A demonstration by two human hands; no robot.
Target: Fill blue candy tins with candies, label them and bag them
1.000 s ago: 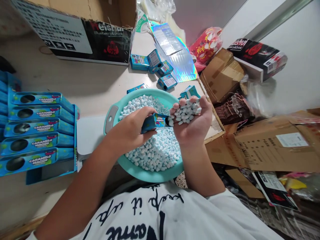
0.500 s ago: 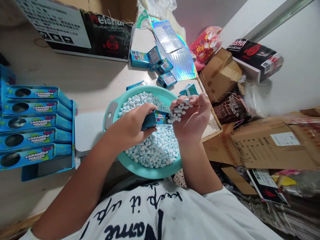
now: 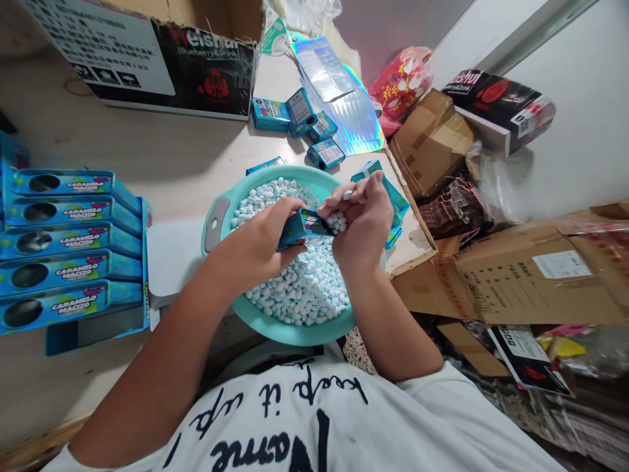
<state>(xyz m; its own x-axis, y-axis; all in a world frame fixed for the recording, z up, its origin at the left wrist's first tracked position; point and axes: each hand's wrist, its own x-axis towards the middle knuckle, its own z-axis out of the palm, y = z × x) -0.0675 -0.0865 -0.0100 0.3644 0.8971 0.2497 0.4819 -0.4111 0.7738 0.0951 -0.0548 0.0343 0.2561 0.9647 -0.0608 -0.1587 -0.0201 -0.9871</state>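
1. The left hand [image 3: 255, 246] grips a small blue box [image 3: 301, 228] above a teal basin [image 3: 275, 328].
2. The right hand [image 3: 361, 223] is cupped around white candies [image 3: 338, 223], pressed against the box's open end.
3. The basin, full of candies, sits at the surface's [image 3: 162, 157] near edge.
4. Stacked blue cartons [image 3: 63, 249] lie along the left edge.

Pale tabletop [image 3: 147, 157], big black-and-white carton [image 3: 147, 59] at the back. White wall [image 3: 580, 131] at right, brown cardboard boxes [image 3: 515, 282] piled below it. Even indoor light.
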